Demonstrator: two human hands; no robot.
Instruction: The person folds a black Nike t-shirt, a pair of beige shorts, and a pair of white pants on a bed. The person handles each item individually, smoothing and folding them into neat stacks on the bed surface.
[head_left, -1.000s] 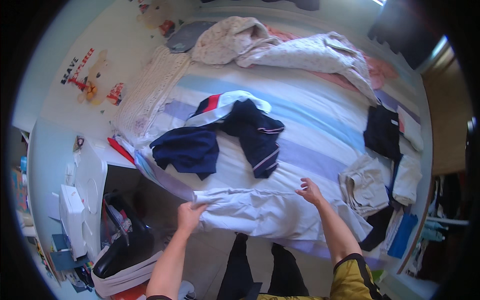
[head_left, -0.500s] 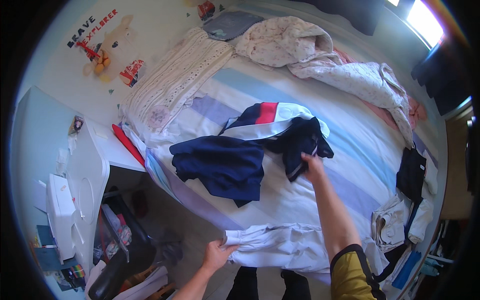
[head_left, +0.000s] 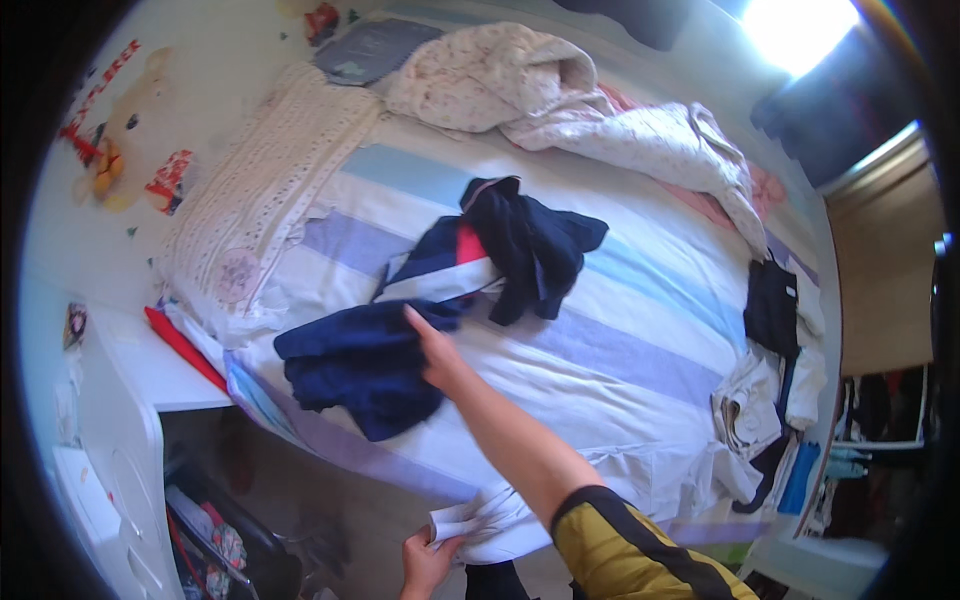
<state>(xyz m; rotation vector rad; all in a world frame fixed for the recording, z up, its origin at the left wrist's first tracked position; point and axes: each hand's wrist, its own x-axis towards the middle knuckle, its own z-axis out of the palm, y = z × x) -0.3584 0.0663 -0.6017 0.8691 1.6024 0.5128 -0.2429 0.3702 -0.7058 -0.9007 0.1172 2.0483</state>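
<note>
My left hand (head_left: 425, 562) is closed on the end of a white garment (head_left: 630, 470) stretched along the bed's near edge. Reaching across the bed, my right hand (head_left: 440, 355) grips the right part of a navy blue garment (head_left: 355, 365); its thumb shows on top, while the other fingers are mostly hidden. Just beyond lies a crumpled black garment (head_left: 530, 245). It partly covers a navy, red and white piece of clothing (head_left: 420, 282).
A floral quilt (head_left: 490, 80) is bunched at the far side of the striped bed. Folded clothes (head_left: 750, 410) sit along its right edge. At left stand a white desk (head_left: 130, 420) and a black chair (head_left: 265, 570). A wooden cabinet (head_left: 885, 280) is at the right.
My right hand has let go of the black garment, which now lies over the red and white one, and has moved left to the navy garment. The view has shifted right.
</note>
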